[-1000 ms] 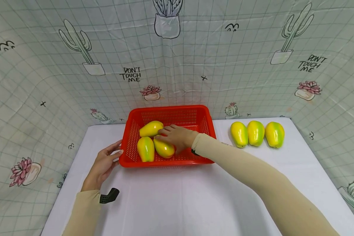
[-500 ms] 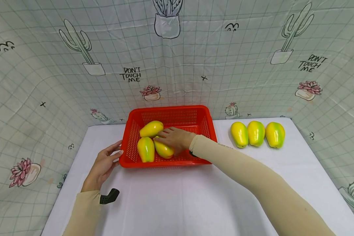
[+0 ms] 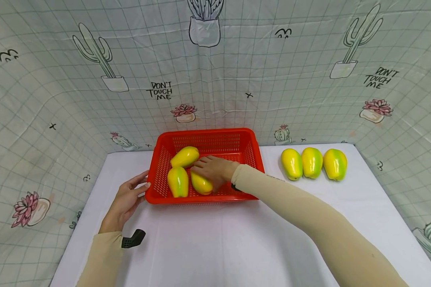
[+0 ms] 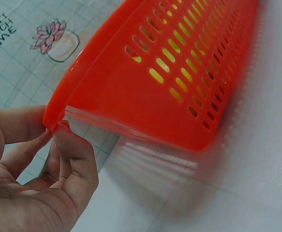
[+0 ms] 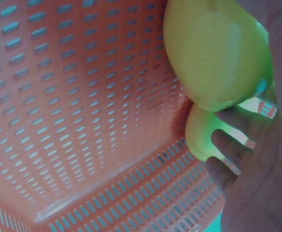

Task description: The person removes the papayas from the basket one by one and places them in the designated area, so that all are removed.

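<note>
A red slotted basket (image 3: 201,200) stands on the white table with several yellow-green papayas in it. My left hand (image 3: 125,199) pinches the basket's left rim; the left wrist view shows thumb and fingers on either side of the rim (image 4: 58,96). Inside the basket, my right hand (image 3: 217,169) grips a papaya (image 3: 202,184) from above, partly covering it. To its left lies another papaya (image 3: 177,182), and a third papaya (image 3: 185,156) lies behind, near my fingertips. In the right wrist view, a large papaya (image 5: 215,53) is close to my palm, with fingers below it.
Three more papayas (image 3: 311,162) lie in a row on the table right of the basket. A grid-patterned cloth (image 3: 222,71) with cactus drawings hangs behind and at the sides. Bare white tabletop (image 3: 219,243) stretches in front of the basket.
The papaya under my right hand has shifted slightly right and towards me, away from the one at its left. My left hand stays on the rim.
</note>
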`<state>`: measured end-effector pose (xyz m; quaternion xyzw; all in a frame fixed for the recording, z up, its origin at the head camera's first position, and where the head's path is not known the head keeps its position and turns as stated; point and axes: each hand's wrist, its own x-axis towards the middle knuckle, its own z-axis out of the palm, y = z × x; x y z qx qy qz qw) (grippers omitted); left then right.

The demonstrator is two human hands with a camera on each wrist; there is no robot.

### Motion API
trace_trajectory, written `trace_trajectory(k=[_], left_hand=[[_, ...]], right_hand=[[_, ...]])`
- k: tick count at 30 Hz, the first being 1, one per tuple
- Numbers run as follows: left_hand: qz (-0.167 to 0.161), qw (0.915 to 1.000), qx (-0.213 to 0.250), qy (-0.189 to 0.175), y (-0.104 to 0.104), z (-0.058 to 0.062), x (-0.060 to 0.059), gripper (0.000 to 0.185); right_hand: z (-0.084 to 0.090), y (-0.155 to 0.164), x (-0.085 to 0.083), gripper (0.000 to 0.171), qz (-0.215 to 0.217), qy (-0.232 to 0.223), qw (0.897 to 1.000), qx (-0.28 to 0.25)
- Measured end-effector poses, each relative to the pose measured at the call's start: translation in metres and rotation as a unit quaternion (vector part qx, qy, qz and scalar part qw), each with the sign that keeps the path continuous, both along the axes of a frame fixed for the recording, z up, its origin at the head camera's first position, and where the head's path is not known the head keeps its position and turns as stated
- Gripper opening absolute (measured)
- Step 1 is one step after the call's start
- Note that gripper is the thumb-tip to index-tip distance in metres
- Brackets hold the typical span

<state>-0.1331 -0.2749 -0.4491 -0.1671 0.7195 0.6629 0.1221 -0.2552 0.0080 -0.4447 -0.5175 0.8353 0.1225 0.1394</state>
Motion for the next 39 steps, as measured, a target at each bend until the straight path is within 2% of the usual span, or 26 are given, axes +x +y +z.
trace_trajectory(k=[5,11,16,22,32,39], left_hand=[[0.001,1.0,-0.002,0.001,0.002,0.001,0.0,0.061],[0.002,1.0,-0.004,0.002,0.003,0.001,0.0,0.061],[0.004,1.0,-0.006,-0.002,0.003,0.001,0.0,0.061],[0.001,0.9999,-0.01,0.002,0.002,0.0,0.0,0.061],[0.003,0.9999,-0.01,0.008,0.001,-0.001,0.001,0.06],[0.004,0.9999,-0.007,0.007,0.003,-0.002,0.001,0.061]], right_hand=[[0.001,0.001,0.001,0.097,-0.001,0.003,1.0,0.0],[0.006,0.011,-0.001,0.099,-0.028,-0.014,0.999,-0.01],[0.018,0.023,-0.003,0.1,-0.045,-0.035,0.998,-0.034],[0.029,0.044,-0.01,0.101,-0.064,-0.041,0.994,-0.077],[0.053,0.09,-0.02,0.1,-0.108,-0.032,0.977,-0.18],[0.059,0.122,-0.018,0.101,-0.13,-0.026,0.965,-0.225]])
